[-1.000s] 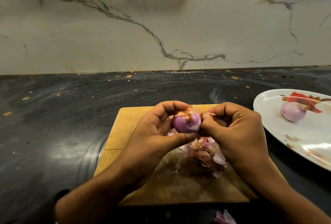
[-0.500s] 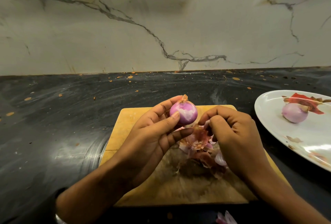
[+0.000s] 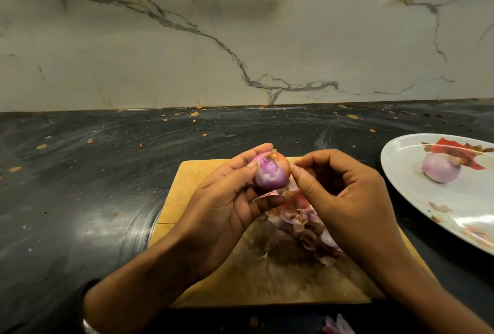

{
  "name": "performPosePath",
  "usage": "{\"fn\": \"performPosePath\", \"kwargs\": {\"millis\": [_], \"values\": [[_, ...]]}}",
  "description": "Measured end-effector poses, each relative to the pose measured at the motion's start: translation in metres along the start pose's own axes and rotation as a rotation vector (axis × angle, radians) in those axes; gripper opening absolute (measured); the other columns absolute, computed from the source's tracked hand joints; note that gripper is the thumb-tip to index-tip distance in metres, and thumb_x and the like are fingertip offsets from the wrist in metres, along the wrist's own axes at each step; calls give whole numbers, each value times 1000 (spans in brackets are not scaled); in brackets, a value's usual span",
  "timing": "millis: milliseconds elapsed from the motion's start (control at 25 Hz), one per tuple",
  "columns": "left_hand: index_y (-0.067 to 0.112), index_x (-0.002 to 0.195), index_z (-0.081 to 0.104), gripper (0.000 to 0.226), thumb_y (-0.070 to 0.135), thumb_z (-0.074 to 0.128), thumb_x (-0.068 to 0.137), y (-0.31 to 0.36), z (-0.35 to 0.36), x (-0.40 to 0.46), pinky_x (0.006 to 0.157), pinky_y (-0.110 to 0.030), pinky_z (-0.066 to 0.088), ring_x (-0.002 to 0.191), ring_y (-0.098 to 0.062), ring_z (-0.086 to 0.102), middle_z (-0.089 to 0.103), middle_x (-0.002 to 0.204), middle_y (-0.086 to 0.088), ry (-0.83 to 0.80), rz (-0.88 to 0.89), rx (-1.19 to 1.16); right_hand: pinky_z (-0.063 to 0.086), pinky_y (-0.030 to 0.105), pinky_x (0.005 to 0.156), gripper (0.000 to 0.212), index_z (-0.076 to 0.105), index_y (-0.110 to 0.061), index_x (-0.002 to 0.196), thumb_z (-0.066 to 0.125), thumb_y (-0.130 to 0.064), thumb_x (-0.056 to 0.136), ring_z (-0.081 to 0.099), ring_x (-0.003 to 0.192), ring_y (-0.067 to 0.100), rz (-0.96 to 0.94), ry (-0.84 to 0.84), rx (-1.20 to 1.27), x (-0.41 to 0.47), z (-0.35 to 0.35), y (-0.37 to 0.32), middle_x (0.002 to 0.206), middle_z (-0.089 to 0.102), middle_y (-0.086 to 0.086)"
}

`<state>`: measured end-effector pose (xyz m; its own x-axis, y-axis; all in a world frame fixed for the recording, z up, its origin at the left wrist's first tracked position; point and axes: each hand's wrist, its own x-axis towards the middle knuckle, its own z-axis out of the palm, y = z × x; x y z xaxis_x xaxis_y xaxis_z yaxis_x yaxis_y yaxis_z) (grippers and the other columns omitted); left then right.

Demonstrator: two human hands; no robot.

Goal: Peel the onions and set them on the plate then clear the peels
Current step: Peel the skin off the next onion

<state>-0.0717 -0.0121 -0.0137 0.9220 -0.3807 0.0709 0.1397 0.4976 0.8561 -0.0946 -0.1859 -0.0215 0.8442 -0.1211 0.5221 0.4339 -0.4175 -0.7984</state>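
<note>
The plate [image 3: 401,173] is cut off at the right edge, a scrap of peel [image 3: 337,326] is cropped at the bottom, and my right hand [image 3: 344,197] hides part of the heap of peels [image 3: 299,216] on the wooden cutting board [image 3: 187,189]. The board lies on a dark, speckled counter [image 3: 107,173] against a veined marble wall [image 3: 187,53]. My left hand [image 3: 227,208] grips the half-peeled onion [image 3: 271,173] above the board, my right thumb and forefinger pinch at its skin, and a peeled onion [image 3: 441,168] rests on the plate.
</note>
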Motion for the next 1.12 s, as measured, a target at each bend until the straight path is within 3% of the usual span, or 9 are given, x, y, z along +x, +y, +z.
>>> {"fn": "performPosePath", "kwargs": {"millis": [200, 480, 600, 760, 920, 1120], "values": [[10, 132, 58, 43, 14, 54, 89, -2, -2, 0, 80, -28, 60, 102, -22, 69, 68, 123, -15, -9, 6, 44, 61, 25, 71, 20, 77, -22, 104, 75, -26, 85, 74, 87, 7, -6, -27, 87, -1, 2, -5, 92, 77, -12], [14, 130, 59, 47, 14, 64, 83, -4, -2, -3, 84, -29, 59, 103, -24, 71, 72, 115, -12, -27, 83, 228, 59, 19, 74, 19, 78, -21, 104, 75, -15, 86, 73, 91, 3, -100, -5, 37, -2, 1, -3, 95, 76, -13], [14, 123, 63, 47, 12, 71, 77, -5, -3, -4, 84, -32, 59, 104, -27, 71, 72, 114, -11, 3, 126, 320, 55, 13, 73, 15, 79, -19, 99, 76, -12, 86, 71, 88, 1, -194, 31, -69, -3, 1, -1, 91, 75, -13], [13, 120, 64, 44, 4, 72, 77, -6, -2, -5, 77, -26, 59, 97, -22, 72, 73, 109, -6, 0, 165, 399, 55, 16, 65, 8, 78, -19, 90, 76, -15, 83, 68, 77, 4, -247, 71, -137, -4, 2, 0, 80, 73, -11], [11, 120, 63, 45, 4, 73, 77, -10, -1, -6, 81, -30, 59, 99, -24, 72, 73, 111, -7, -7, 188, 433, 51, 16, 59, 3, 75, -15, 80, 73, -13, 79, 63, 69, 9, -304, 130, -219, -5, 4, 0, 72, 69, -6], [15, 119, 64, 46, 10, 72, 74, -9, 1, -6, 84, -32, 60, 100, -23, 72, 73, 110, -6, -12, 176, 408, 51, 16, 59, 7, 74, -16, 82, 76, -10, 81, 63, 70, 9, -264, 164, -216, -6, 4, -1, 73, 69, -6]]}}
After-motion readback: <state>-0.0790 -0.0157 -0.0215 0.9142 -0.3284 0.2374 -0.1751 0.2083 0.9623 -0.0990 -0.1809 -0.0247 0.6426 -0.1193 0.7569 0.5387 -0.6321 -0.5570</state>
